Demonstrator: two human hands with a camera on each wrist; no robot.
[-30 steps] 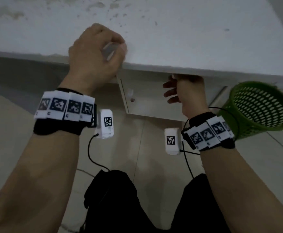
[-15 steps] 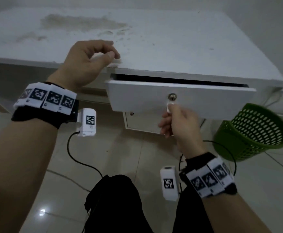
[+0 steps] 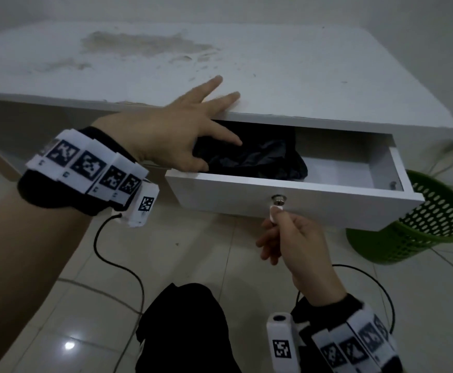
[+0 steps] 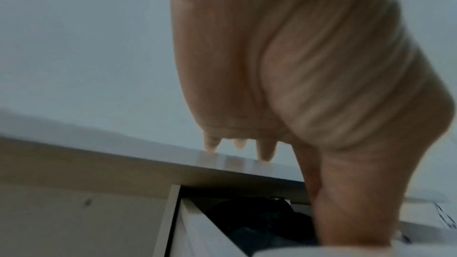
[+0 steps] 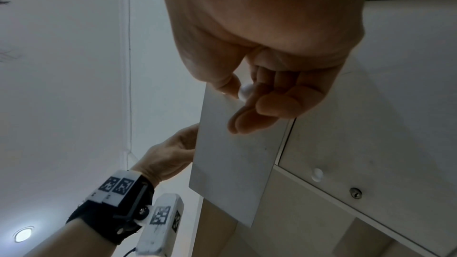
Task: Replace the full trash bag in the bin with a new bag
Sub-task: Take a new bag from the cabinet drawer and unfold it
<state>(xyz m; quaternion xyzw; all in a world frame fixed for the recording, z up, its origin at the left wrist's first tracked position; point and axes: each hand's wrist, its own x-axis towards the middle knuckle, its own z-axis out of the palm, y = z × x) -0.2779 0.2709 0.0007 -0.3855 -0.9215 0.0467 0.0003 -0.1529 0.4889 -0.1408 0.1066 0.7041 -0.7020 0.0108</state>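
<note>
A white desk drawer stands pulled out, with a crumpled heap of black trash bags in its left half. My left hand is spread, fingers straight, over the drawer's left end; some fingertips rest on the desk edge and the thumb points down at the bags. The wrist view shows the left hand above the bags. My right hand pinches the drawer's white knob below a metal lock. The right hand holds the knob between thumb and fingers. A green perforated bin stands on the floor, right.
The white desk top is stained and bare. A closed cabinet door with its own knob sits under the drawer. Cables trail from both wrist units over the tiled floor. My dark-clothed legs are at the bottom.
The drawer has slid further out, exposing the black bags. My left hand uncurled and moved right over the drawer's left end. My right hand kept hold of the knob, pulling toward me.
</note>
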